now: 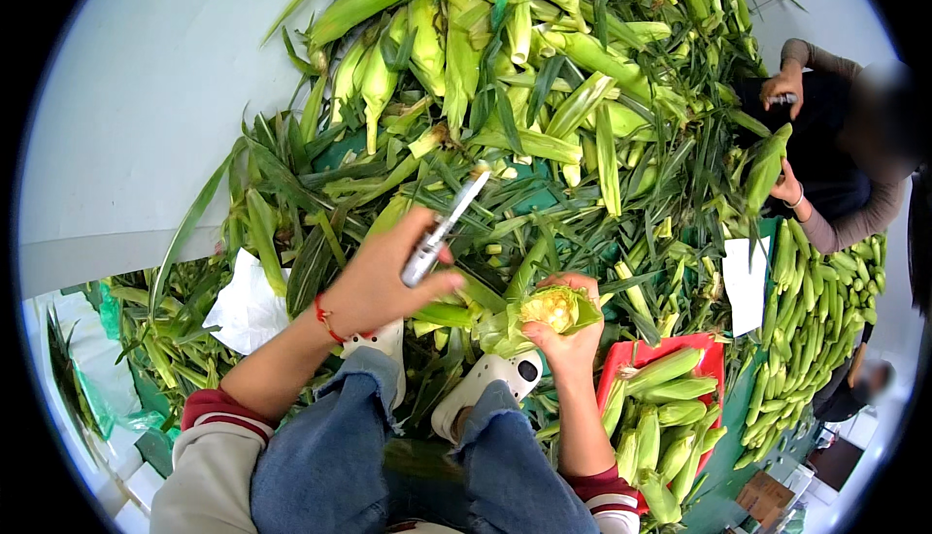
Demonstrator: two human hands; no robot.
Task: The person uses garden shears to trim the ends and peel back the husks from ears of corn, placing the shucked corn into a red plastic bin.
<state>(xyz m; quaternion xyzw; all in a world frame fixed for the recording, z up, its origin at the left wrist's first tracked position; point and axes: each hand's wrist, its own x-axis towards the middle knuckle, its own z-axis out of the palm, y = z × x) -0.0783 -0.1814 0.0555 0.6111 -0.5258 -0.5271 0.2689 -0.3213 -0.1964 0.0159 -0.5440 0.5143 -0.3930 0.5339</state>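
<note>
My left hand (388, 257), with a red cord on its wrist, is closed on a knife (449, 228) with a silver-grey handle. The blade points up and away over the pile of leaves. My right hand (575, 340) grips an ear of corn (549, 311) in its green husk, above and beside my right shoe. The ear's end facing up is open and shows pale yellow inside. The knife and the ear are apart. Loose husks and leaves (388, 175) lie heaped around both hands.
A red crate (716, 350) holding husked-looking green ears stands at my right. Unworked ears (466, 49) are piled ahead. More ears (806, 311) lie in rows at far right. A co-worker (825, 146) sits there with an ear and a tool. White paper (746, 286) lies near.
</note>
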